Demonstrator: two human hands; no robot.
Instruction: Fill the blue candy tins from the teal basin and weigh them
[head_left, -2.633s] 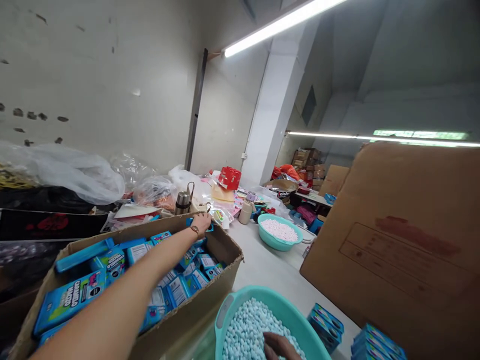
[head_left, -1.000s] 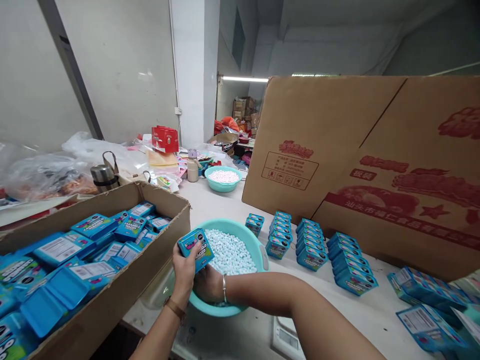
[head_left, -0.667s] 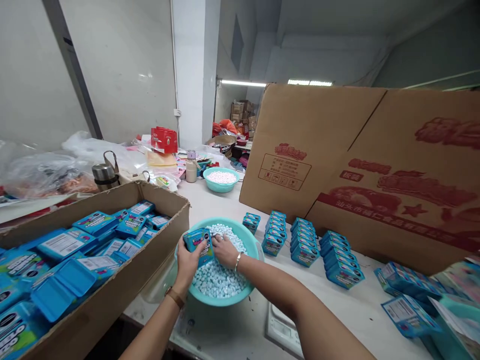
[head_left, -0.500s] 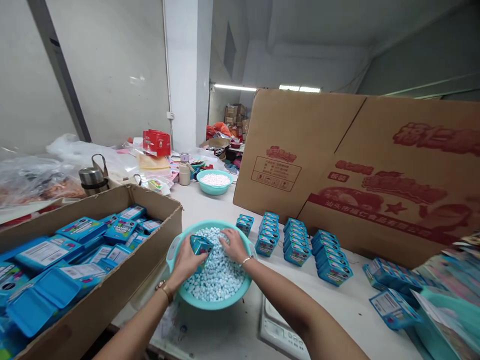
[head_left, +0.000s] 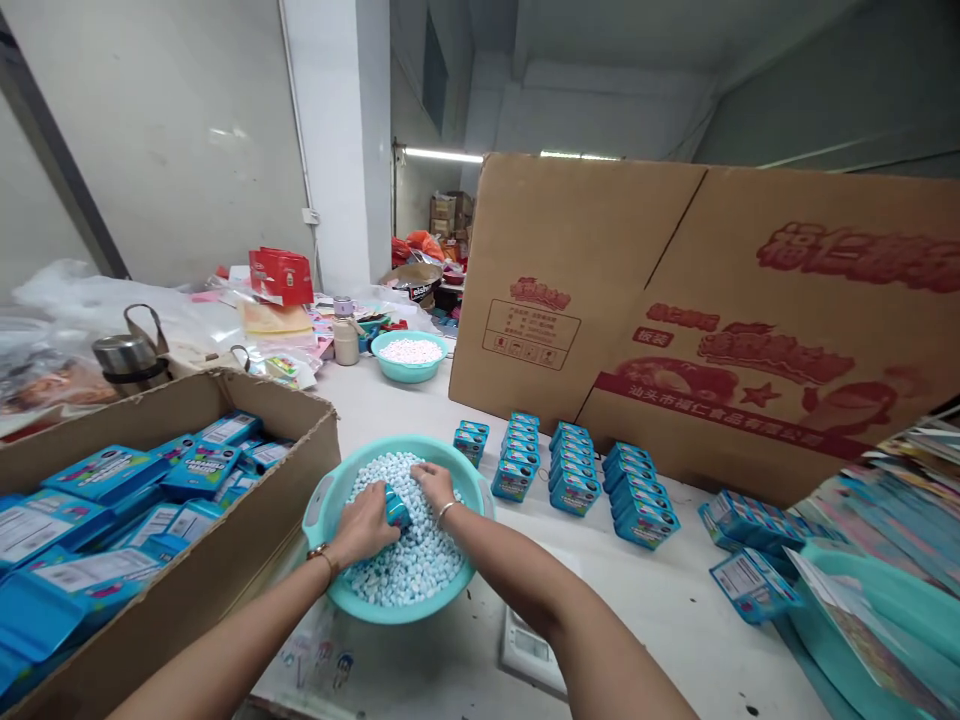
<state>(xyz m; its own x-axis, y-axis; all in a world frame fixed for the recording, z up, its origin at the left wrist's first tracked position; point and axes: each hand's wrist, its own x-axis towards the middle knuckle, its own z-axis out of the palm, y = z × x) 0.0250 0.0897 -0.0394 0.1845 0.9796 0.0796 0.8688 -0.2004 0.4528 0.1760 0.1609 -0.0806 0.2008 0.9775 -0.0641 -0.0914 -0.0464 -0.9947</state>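
Note:
A turquoise basin (head_left: 401,607) full of small pale-blue candies (head_left: 397,575) stands on the white table in front of me. My left hand (head_left: 365,527) is closed around a small blue candy box (head_left: 396,508), held low and tilted among the candies. At the far right side of the heap, my right hand (head_left: 435,488) has its fingers dipped into the candies beside the box. Its fingertips are partly buried, so what they hold cannot be made out.
To the left is an open carton (head_left: 225,535) of blue boxes. Several rows of upright boxes (head_left: 574,470) stand right of the basin, before a large cardboard sheet (head_left: 540,230). A white scale (head_left: 529,650) lies under my right forearm. Another basin (head_left: 409,372) stands farther back.
My left hand has lowered and tipped the candy box into the candies. My right hand has come nearer to the box. The view has shifted a little to the right.

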